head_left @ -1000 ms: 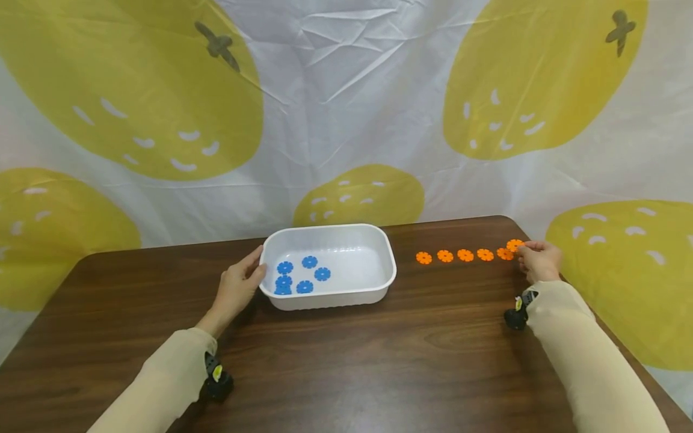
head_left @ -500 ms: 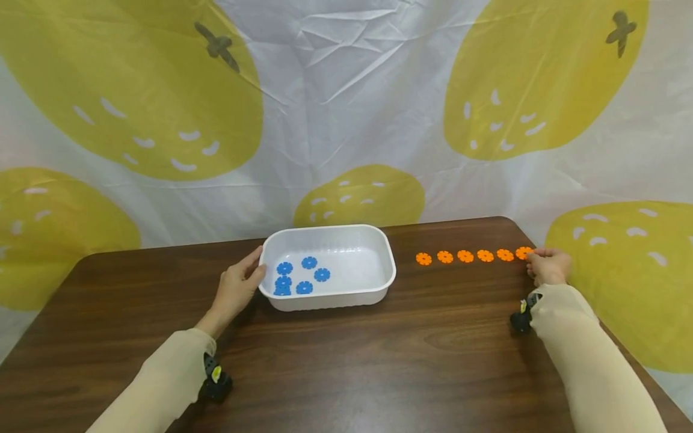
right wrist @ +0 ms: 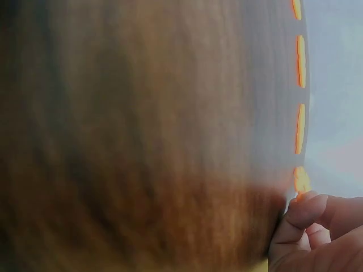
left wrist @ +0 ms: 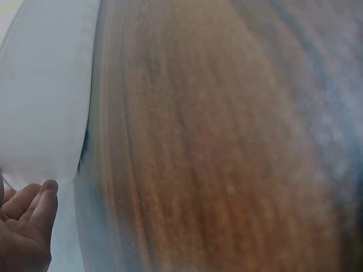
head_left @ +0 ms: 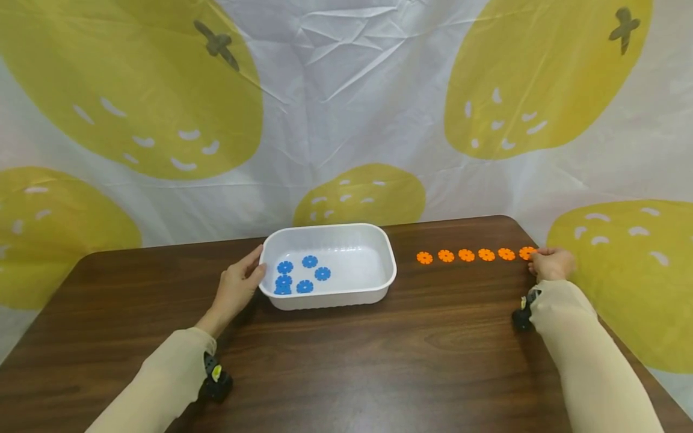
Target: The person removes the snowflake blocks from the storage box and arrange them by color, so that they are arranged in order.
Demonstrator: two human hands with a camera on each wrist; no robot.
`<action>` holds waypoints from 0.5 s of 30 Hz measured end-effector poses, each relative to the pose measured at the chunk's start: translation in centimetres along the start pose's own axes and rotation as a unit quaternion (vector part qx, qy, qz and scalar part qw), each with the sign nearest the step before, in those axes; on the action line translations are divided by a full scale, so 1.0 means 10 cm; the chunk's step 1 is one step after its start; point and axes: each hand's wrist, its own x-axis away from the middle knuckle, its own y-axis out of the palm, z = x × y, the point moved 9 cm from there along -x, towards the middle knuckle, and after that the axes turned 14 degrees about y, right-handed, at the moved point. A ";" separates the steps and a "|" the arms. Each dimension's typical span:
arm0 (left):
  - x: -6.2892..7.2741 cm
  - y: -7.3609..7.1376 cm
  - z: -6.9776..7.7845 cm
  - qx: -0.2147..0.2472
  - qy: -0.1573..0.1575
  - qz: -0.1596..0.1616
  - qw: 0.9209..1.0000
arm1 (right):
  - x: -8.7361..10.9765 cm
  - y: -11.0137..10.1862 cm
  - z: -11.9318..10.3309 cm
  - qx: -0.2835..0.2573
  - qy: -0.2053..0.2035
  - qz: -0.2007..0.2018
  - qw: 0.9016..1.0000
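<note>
My left hand point(head_left: 236, 290) holds the left end of a white plastic basin point(head_left: 373, 296), thumb at the rim; in the left wrist view its fingers point(left wrist: 42, 207) lie against the basin's end wall. Inside, toward the left, are several blue notched snowflake discs point(head_left: 322, 274). To the right, orange snowflake discs point(head_left: 466, 255) form a straight, spaced row on the table. At the row's right end my right hand point(head_left: 553, 264) pinches the last orange disc point(head_left: 526, 252) by its right edge. That disc looks flat or nearly so; the right wrist view shows the fingertips point(right wrist: 309, 207) at its edge.
The brown wooden table point(head_left: 346, 361) extends in front of the basin. Its right edge runs close by my right hand and forearm. Behind the table hangs a white cloth point(head_left: 346, 120) printed with yellow fruit.
My right hand has carried the orange disc rightward and down, from over its neighbour to the row's right end. The left hand and the basin have stayed put.
</note>
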 end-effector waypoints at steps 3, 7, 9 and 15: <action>-0.01 0.00 0.00 0.001 0.000 0.000 1.000 | -0.02 0.00 0.01 -0.009 0.010 -0.001 1.000; 0.00 0.00 0.00 0.000 0.001 -0.004 1.000 | -0.01 0.00 0.00 -0.004 0.003 -0.003 1.000; 0.00 0.00 0.00 -0.001 0.002 -0.003 1.000 | 0.00 0.01 -0.02 0.006 -0.005 -0.003 1.000; 0.00 0.00 0.00 0.001 0.006 0.000 1.000 | 0.02 0.01 -0.07 0.045 -0.010 0.021 0.999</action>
